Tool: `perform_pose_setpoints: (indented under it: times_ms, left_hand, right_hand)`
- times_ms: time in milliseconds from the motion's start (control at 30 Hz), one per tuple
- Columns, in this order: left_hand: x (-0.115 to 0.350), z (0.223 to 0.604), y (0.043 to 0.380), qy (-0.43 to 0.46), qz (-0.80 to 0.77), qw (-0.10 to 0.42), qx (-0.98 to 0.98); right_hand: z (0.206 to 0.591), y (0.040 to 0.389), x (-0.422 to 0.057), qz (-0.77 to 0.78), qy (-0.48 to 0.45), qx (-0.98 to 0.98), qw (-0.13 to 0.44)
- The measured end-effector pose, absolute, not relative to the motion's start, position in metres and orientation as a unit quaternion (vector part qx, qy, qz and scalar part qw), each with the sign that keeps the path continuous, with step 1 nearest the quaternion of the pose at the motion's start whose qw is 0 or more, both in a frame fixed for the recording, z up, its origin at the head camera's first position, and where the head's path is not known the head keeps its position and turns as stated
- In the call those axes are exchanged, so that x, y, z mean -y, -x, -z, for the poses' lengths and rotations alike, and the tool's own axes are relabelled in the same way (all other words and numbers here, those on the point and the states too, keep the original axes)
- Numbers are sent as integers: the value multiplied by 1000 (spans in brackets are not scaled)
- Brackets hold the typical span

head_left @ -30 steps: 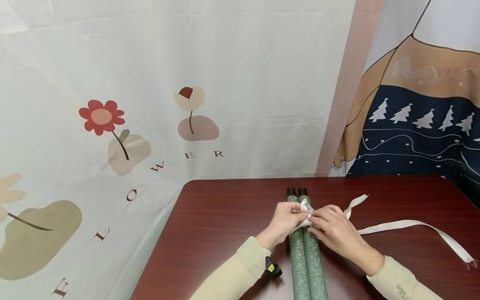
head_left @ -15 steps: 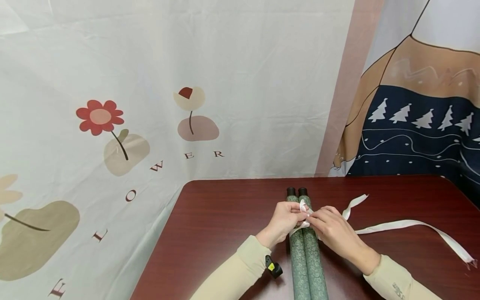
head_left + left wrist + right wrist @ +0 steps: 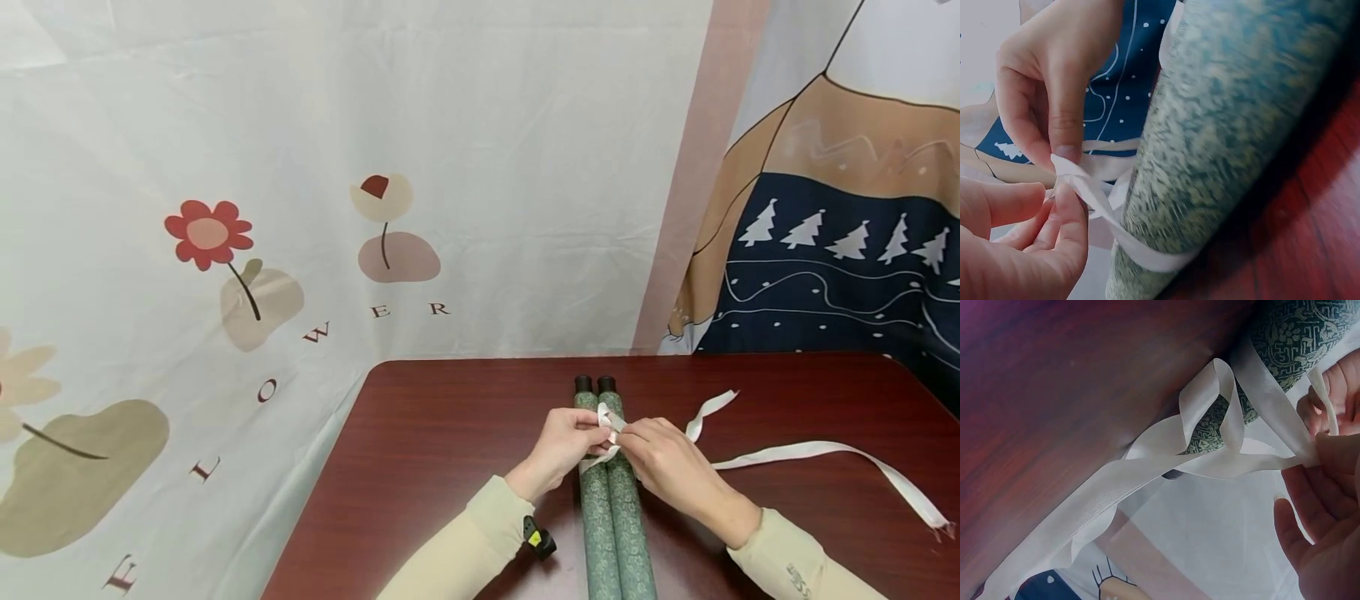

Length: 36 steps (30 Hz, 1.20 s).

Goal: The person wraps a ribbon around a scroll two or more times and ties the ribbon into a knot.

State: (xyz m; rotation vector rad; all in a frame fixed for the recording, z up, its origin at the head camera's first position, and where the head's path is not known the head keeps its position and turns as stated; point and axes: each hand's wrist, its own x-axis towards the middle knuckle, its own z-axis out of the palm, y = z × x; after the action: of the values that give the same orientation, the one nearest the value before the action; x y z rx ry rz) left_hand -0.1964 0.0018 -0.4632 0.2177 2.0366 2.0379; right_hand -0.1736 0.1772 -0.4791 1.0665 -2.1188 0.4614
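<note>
Two green patterned scrolls [image 3: 598, 512] with black end knobs [image 3: 583, 384] lie side by side on the dark red table, with a white ribbon [image 3: 602, 457] round them near the far end. My left hand [image 3: 557, 448] pinches the ribbon between thumb and fingers, over the scrolls. From the other side my right hand [image 3: 669, 460] pinches the ribbon close to the left fingertips. The left wrist view shows both hands meeting at a fold of ribbon [image 3: 1100, 203] beside the scroll. A loose ribbon loop [image 3: 1232, 425] hangs near the right hand in the right wrist view.
Long ribbon tails [image 3: 802, 450] trail to the right over the table [image 3: 450, 433]. A small black device with a yellow mark [image 3: 537, 538] sits by the left sleeve. Behind the table hangs a printed curtain [image 3: 525, 183].
Both hands stay at the ribbon with only small finger movements. My left hand and sleeve have shifted slightly left. The scrolls and the ribbon tails lie as before.
</note>
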Motion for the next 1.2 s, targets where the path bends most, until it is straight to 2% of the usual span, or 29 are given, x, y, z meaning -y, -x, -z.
perform_pose_setpoints:
  times_ms: [233,433,600,700,967,1067,1200]
  left_hand:
    - [15,466,183,-88,-652,85,-748]
    - [29,472,165,-156,-546,46,-822]
    - [33,473,153,-204,-502,25,-840]
    - [32,475,150,-219,-494,8,-841]
    - [27,479,149,-254,-476,-35,-841]
    - [25,479,148,-259,-461,-39,-848]
    - [20,477,146,-266,-431,-46,-861]
  right_hand:
    - [477,173,-178,-168,-392,845,323]
    - [473,174,-176,-171,-370,866,291]
    - [468,175,-176,-179,-346,890,238]
    - [463,176,-177,-199,-325,907,180]
    - [451,187,-185,-342,-277,896,-68]
    - [450,192,-187,-404,-279,863,-117]
    - [451,195,-187,-441,-282,840,-145]
